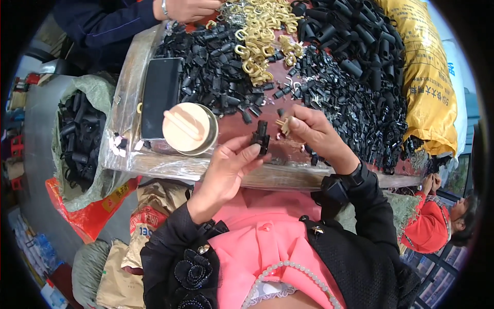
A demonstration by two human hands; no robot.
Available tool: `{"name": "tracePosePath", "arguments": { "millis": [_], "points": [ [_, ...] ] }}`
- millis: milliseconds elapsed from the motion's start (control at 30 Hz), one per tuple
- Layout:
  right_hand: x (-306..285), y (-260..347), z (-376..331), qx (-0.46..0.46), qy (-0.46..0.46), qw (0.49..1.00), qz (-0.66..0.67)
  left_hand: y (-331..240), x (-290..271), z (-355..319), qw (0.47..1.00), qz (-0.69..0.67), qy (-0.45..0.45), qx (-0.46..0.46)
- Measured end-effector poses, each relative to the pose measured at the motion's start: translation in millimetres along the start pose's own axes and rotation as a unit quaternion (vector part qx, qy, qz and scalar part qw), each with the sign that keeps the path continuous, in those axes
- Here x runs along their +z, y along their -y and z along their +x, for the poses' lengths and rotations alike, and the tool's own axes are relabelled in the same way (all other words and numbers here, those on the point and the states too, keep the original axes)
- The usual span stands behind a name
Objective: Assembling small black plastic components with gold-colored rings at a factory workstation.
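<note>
My left hand (226,170) pinches a small black plastic clip (261,137) between thumb and fingers, above the table's near edge. Close to its right, my right hand (315,133) holds a small brass-coloured metal piece (282,125) at its fingertips. The two parts are a finger's width apart. Behind them lie heaps of black plastic parts (216,72), small black pieces with metal loops (339,103) and brass-coloured rings (262,36) on the plastic-covered table (288,177).
A dark phone (160,95) and a round lidded tin (189,129) sit on the table's left. Black tubes (355,31) pile up beside a yellow sack (429,77). Another person's hand (188,9) reaches in at the far edge. A green sack of black parts (80,139) stands at the left.
</note>
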State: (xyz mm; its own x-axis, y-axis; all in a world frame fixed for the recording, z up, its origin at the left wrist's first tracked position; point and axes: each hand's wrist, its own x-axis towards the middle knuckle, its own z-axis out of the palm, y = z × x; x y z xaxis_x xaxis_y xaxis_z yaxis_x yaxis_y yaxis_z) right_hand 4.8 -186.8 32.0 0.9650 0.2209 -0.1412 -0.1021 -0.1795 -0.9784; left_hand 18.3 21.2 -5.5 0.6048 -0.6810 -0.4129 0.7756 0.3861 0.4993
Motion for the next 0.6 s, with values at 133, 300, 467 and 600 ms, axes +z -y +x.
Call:
{"name": "tracePosePath", "arguments": {
  "millis": [133, 300, 467, 600],
  "points": [
    [9, -3, -12, -0.017, 0.021, 0.996, 0.082, 9, 10, 7, 1.000, -0.006, 0.001, -0.011],
    [13, -4, -22, 0.027, 0.029, 0.995, 0.089, 20, 12, 12, 1.000, -0.004, 0.017, -0.005],
    [18, -10, -26, 0.021, -0.047, 0.995, 0.084, 24, 11, 16, 1.000, -0.016, 0.013, 0.001],
    [20, -10, -22, 0.024, -0.069, 0.997, 0.031, 21, 11, 18, 1.000, -0.016, 0.012, -0.013]
  ]
}}
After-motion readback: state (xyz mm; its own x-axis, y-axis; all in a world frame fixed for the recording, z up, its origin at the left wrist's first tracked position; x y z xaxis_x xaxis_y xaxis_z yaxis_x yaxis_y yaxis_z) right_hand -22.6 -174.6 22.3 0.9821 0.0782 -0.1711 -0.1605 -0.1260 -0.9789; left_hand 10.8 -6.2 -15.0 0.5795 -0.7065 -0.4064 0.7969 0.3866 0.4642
